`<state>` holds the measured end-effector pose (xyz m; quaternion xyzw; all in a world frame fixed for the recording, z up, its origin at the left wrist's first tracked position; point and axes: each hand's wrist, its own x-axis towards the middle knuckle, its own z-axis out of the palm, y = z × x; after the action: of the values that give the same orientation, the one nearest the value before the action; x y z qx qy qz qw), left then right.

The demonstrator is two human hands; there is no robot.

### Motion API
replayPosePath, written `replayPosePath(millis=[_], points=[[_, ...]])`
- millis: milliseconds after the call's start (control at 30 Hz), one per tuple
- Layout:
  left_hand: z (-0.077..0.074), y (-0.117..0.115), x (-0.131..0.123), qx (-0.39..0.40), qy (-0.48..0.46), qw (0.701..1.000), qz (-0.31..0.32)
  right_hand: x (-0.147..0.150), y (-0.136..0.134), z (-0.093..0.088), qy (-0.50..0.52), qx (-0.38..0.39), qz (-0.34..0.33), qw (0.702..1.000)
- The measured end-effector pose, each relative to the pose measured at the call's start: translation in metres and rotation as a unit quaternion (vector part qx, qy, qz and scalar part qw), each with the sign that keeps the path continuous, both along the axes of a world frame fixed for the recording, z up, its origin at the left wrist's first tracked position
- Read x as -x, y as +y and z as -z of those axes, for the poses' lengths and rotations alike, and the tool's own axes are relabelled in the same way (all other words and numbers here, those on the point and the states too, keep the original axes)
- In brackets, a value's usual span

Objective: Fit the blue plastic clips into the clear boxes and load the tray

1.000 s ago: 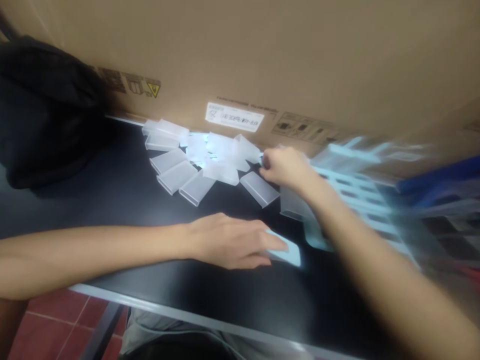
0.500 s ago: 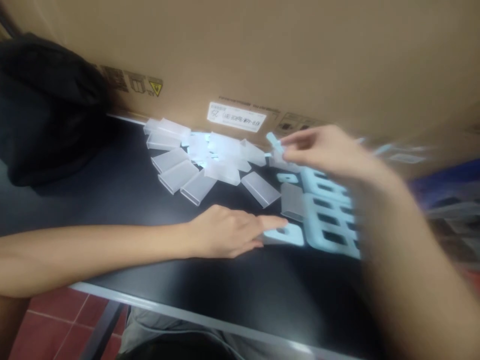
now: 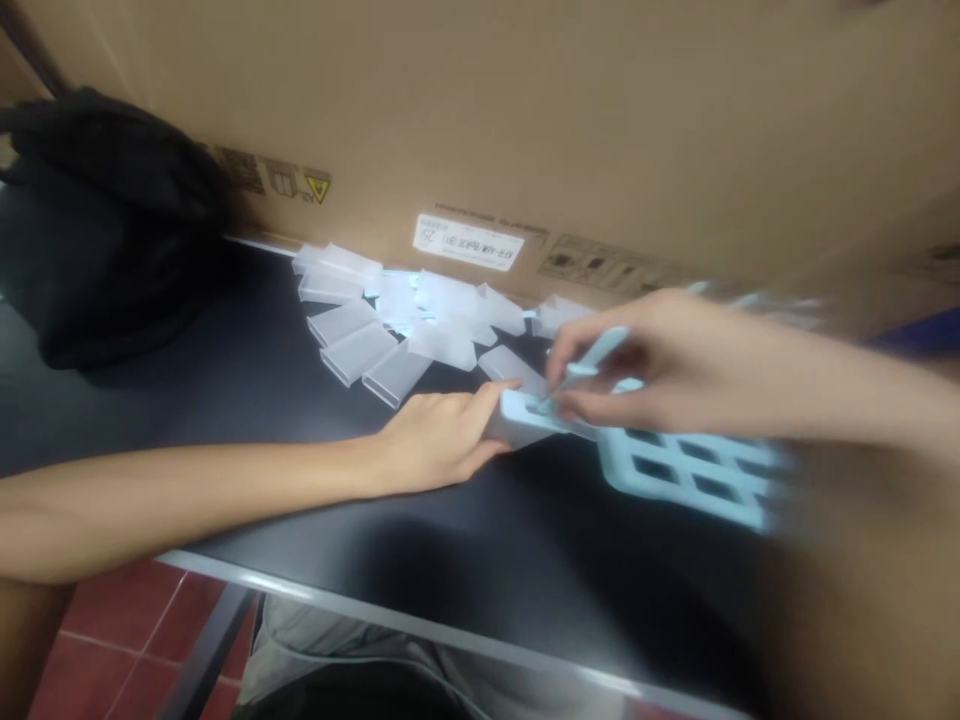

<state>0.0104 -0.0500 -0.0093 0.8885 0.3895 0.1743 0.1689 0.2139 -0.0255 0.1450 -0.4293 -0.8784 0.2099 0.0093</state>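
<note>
My left hand [image 3: 431,440] is closed around a flat translucent sleeve [image 3: 521,432] with a pale blue end cap [image 3: 517,405] that has a hole in it. Between thumb and fingers, my right hand [image 3: 667,355] pinches a small pale blue-handled piece [image 3: 606,348] with a thin shaft. The shaft's tip is at the cap's hole; blur hides how deep it sits. Under my right wrist lies a pale blue grid-like rack [image 3: 675,470], partly covered by my arm. Another translucent sleeve [image 3: 506,368] rests just behind my left fingertips.
Several translucent sleeves [image 3: 360,350] lie fanned out on the dark table [image 3: 247,400], around small pale blue parts [image 3: 397,300]. A large cardboard box [image 3: 360,110] stands along the back. At the left is a black bag [image 3: 120,230].
My right hand has come down and nearer with the blue-handled piece, to the cap's hole. My left hand now grips the capped sleeve and has raised its capped end slightly.
</note>
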Motion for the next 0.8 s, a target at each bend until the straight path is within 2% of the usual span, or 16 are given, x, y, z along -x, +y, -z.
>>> replayPosePath(millis=[133,300,367,467,567,700,800], points=[[0.0,0.002,0.0,0.018,-0.002,1.0,0.006,0.003,0.0,0.003,-0.041,0.013,-0.048,0.998],[-0.003,0.003,0.002,0.033,-0.053,0.998,-0.019,0.001,-0.011,0.016,-0.079,-0.109,-0.066,0.989],[-0.002,0.003,0.003,0.02,-0.115,0.993,-0.02,0.006,-0.02,0.024,-0.085,-0.192,-0.041,0.977],[0.004,0.005,0.003,-0.028,-0.228,0.973,-0.025,0.025,-0.036,0.035,-0.092,-0.31,0.031,0.946],[0.012,0.011,0.002,-0.069,-0.334,0.938,-0.057,0.054,-0.048,0.043,-0.101,-0.373,0.076,0.919],[0.016,0.019,0.002,-0.055,-0.415,0.905,-0.075,0.079,-0.047,0.05,-0.096,-0.39,0.087,0.912],[0.014,0.019,0.003,-0.037,-0.39,0.92,-0.027,0.072,-0.034,0.051,-0.077,-0.336,0.101,0.933]])
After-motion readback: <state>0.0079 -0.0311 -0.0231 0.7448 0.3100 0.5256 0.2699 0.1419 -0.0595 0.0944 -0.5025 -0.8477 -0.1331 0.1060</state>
